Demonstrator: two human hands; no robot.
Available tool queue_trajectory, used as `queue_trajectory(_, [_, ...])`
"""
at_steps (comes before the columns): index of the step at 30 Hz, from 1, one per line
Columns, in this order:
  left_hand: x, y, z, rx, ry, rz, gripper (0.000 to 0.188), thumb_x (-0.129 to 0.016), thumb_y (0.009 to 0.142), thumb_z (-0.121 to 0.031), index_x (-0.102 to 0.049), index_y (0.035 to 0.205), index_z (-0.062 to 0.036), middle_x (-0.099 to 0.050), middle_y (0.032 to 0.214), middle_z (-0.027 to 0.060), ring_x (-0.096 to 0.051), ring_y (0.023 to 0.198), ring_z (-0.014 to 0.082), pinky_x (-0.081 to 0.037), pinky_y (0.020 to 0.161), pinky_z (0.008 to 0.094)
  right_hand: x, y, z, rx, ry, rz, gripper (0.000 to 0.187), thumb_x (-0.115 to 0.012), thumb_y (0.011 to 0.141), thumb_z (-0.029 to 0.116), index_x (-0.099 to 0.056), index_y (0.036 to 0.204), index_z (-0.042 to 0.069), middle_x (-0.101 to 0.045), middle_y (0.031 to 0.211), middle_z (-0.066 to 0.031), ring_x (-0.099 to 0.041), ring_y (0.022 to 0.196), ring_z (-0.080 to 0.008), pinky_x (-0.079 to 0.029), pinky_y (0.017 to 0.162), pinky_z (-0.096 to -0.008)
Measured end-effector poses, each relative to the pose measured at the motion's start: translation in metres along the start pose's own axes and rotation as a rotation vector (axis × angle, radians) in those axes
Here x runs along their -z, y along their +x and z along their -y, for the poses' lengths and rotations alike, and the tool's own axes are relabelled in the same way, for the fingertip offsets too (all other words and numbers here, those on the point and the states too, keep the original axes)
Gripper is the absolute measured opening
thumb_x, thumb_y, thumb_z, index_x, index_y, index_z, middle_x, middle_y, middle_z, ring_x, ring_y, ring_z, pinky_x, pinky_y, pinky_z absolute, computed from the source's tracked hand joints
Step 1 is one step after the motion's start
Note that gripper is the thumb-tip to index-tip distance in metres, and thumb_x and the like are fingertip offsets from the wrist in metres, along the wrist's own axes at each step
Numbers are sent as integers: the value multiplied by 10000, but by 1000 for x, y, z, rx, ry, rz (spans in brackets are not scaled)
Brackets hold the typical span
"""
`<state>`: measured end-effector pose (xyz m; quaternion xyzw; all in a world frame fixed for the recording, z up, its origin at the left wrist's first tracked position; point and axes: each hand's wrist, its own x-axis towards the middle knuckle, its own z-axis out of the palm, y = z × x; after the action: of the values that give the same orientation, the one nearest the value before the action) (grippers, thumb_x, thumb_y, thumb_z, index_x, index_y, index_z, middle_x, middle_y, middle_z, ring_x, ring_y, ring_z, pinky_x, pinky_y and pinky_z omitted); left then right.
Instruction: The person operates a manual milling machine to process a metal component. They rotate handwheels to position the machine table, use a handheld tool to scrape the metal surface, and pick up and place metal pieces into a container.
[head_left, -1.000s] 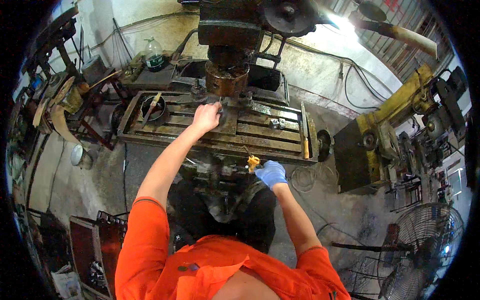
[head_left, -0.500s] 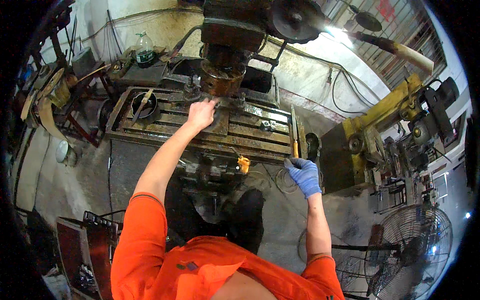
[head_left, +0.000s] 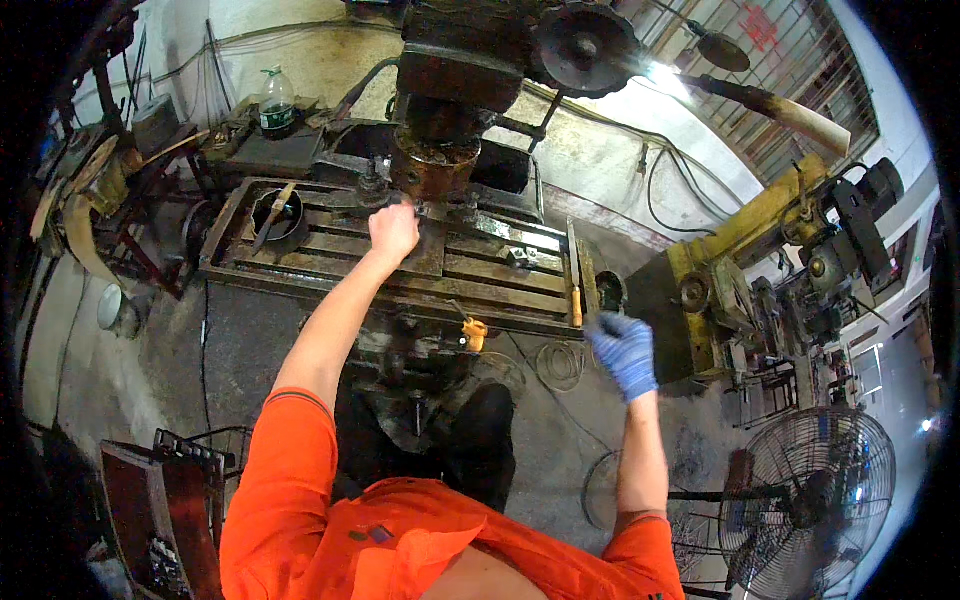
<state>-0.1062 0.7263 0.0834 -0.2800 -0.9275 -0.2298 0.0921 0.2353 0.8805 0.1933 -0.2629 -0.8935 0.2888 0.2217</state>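
Note:
My bare left hand (head_left: 394, 232) is closed at the machine table, just below the rusty brown spindle head (head_left: 436, 165). Its fingertips are turned away, so what they hold, if anything, is hidden. My right hand (head_left: 625, 357), in a blue glove, hangs off the table's right end, its fingers smeared by motion. Closest to it lies a file (head_left: 575, 270) with a yellow-orange wooden handle, along the table's right edge and apart from the glove. The slotted metal table (head_left: 330, 262) stretches beneath my left hand.
A black bowl (head_left: 290, 237) with a brush (head_left: 272, 218) across it sits on the table's left end. A small metal block (head_left: 521, 258) lies right of centre. A yellow-orange object (head_left: 473, 334) sticks out at the table front. Behind my right arm stands a fan (head_left: 808, 500).
My right hand has drawn away from the file's handle, a little to the right and nearer me. My left hand stays by the spindle, its fingers more tucked in. The view has shifted slightly.

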Motion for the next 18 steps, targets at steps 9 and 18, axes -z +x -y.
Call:
queue_trajectory(9, [9, 11, 16, 64, -172, 71, 319, -666, 669, -266, -613, 871, -25, -621, 830, 173, -598, 832, 325, -486, 723, 415, 168, 110, 142, 969, 857, -403, 341, -551, 839, 221, -550, 1092, -7, -549, 1120, -144, -534, 1011, -270, -385, 924, -360])
queue_trajectory(18, [-9, 18, 24, 105, -187, -8, 359, -699, 643, -290, -596, 827, 0, -614, 844, 185, -592, 836, 333, -480, 715, 413, 120, 72, 115, 875, 707, -556, 334, -405, 887, 310, -529, 912, 0, -563, 978, -147, -544, 963, -306, -392, 917, -429])
